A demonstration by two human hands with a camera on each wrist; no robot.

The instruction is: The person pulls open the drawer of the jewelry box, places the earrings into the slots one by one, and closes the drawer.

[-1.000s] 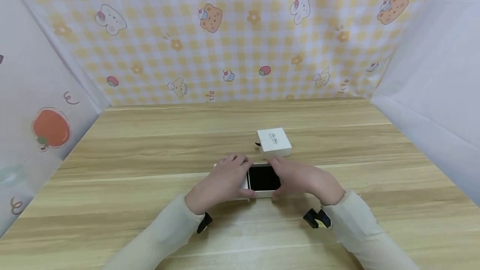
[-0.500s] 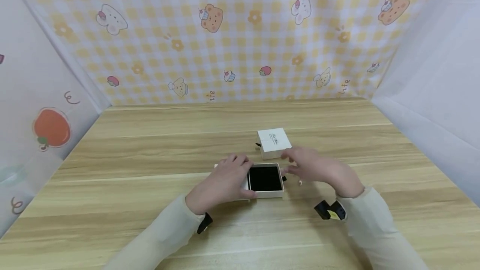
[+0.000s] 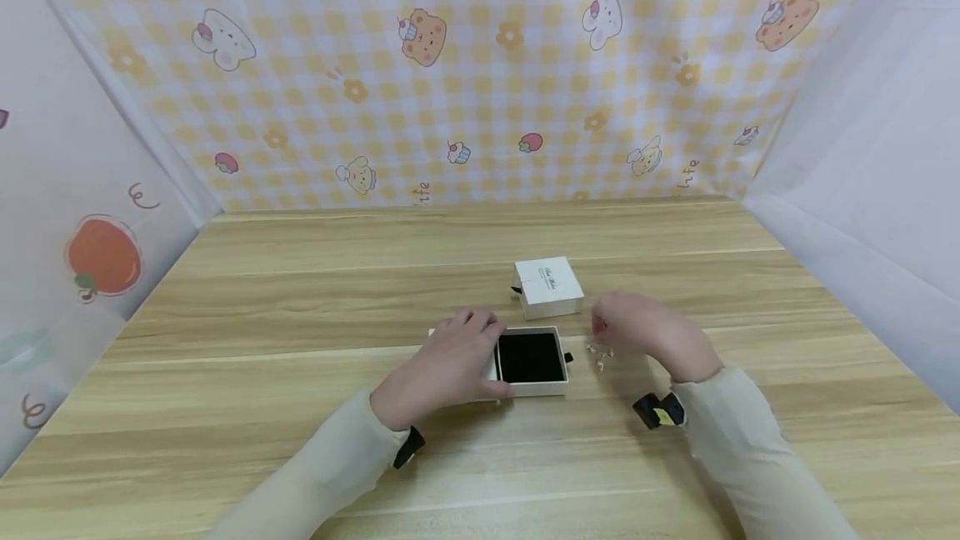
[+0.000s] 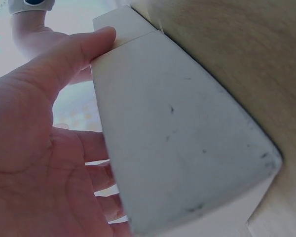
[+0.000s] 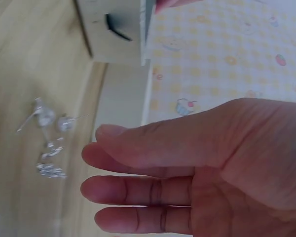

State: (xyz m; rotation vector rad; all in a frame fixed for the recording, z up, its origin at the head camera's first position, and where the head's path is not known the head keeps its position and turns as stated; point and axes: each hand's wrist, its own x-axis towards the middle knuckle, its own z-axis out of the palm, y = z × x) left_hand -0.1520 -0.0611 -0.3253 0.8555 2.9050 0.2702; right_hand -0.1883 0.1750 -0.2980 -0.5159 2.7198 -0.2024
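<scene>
My left hand (image 3: 453,357) grips the outer sleeve of a white drawer-style jewelry box (image 4: 172,123), thumb along the near side and fingers over the far side. The box's drawer (image 3: 531,389) sticks out to the right, showing a black lining inside. A black ribbon tab (image 3: 568,357) juts from the drawer's right end. Just right of it, several small earrings (image 3: 600,363) lie on the table; the right wrist view shows pearls, thin posts and sparkling stones on the earrings (image 5: 50,140). Above them hovers my right hand (image 3: 648,332), fingers loosely extended with nothing held.
A second white box (image 3: 550,283) with black lettering and a black tab stands shut behind the drawer. The wooden table (image 3: 300,273) runs back to a yellow checked curtain (image 3: 480,90), with pale curtains at both sides.
My right hand has left the drawer's right end and moved right, over the earrings. The drawer's end and tab are uncovered now. My left hand and the box stay put.
</scene>
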